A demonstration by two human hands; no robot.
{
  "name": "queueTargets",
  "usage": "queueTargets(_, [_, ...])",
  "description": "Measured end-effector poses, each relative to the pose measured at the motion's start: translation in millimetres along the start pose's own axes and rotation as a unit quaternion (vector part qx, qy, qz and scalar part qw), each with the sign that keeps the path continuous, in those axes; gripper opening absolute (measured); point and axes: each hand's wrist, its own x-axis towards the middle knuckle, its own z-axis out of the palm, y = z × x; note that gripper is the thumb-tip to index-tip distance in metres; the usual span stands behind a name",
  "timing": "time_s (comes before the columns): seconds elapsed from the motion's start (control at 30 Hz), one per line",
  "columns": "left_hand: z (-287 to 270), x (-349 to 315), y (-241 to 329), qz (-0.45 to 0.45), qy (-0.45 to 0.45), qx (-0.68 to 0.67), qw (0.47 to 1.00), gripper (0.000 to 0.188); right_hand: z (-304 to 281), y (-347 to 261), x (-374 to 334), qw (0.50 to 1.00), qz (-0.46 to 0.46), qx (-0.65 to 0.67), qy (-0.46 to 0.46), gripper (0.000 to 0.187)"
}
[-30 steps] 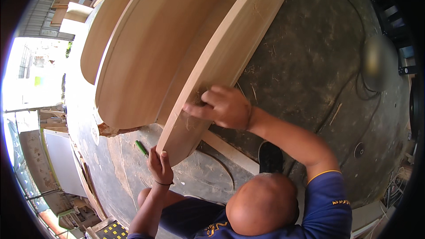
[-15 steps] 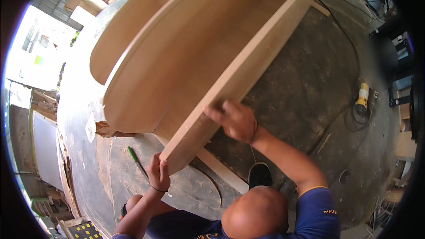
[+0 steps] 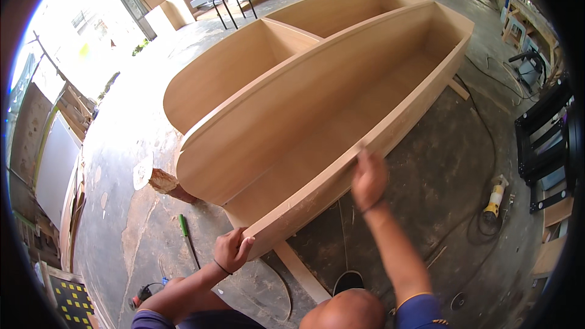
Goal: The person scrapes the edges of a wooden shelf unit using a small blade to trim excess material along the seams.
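Near a green-handled tool (image 3: 183, 225), left grip (image 3: 233, 251) clasps cabinet (image 3: 317, 113); right grip (image 3: 369, 180) too blurred to tell.

A large, pale-brown wooden unit (image 3: 304, 109), long and roughly boat-shaped, lies on a grey floor (image 3: 439, 170), well in from the floor's left and right edges. It is set at a slant, its left end close by and its right end farther off. The open side faces up, showing three compartments: one long trough along the near side and, beyond a lengthwise divider, two more parted by a crosswise panel. The divider and the far side board curve round at their left ends; a straight panel closes the trough's right end. The near side board has a thick, flat upper edge.
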Motion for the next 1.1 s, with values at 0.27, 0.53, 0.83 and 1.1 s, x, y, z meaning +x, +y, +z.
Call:
queueTargets(0.27, [-2, 0, -11, 0.043, -0.026, 0.021, 0.998, 0.033, -27, -75, -12, 0.981, -0.099, 0.129, -0.106, 0.043])
queueTargets(0.53, [1, 3, -42, -0.120, -0.074, -0.291, 0.946, 0.070, -16, -96, -2, 0.987, -0.040, 0.025, -0.151, 0.038])
queueTargets(0.83, [0, -19, -101, -0.289, -0.161, -0.419, 0.846, 0.085, -39, -136, -9, 0.968, -0.050, 0.123, -0.212, 0.026])
queueTargets(1.1, [-3, 4, -43, 0.018, -0.125, -0.164, 0.978, 0.048, -72, -11, 11, 0.779, 0.477, 0.403, -0.060, 0.027])
